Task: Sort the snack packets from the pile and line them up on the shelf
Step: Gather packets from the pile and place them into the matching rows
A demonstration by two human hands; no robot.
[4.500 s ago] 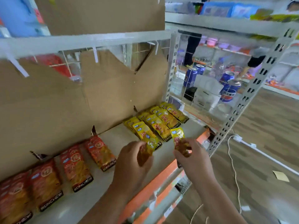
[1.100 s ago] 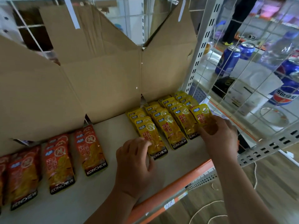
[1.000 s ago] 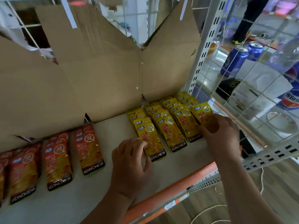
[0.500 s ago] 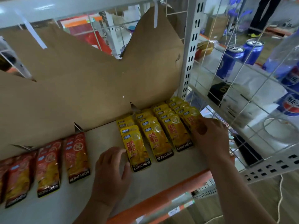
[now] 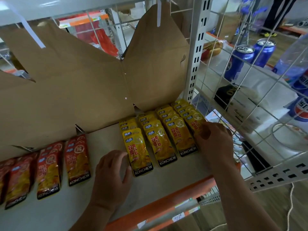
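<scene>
Yellow snack packets [image 5: 160, 135] lie in overlapping rows on the right part of the white shelf [image 5: 106, 142]. Red packets [image 5: 77, 160] of the same brand lie in rows on the left part. My left hand [image 5: 112, 170] rests on the shelf beside the front packet of the leftmost yellow row [image 5: 139, 153], fingertips at its left edge. My right hand [image 5: 212, 140] lies on the front packet of the rightmost yellow row [image 5: 194, 121], with the fingers curled over its lower end.
Brown cardboard [image 5: 75, 90] lines the back of the shelf. A white slotted upright [image 5: 195, 52] and a wire grid [image 5: 260, 90] close the right side; blue cans [image 5: 238, 62] stand behind the grid. An orange rail [image 5: 168, 199] edges the shelf front.
Both hands brought a yellow packet each down onto the rows. The left hand let its packet go and slid to the row's left edge. The right hand pressed its packet onto the rightmost row.
</scene>
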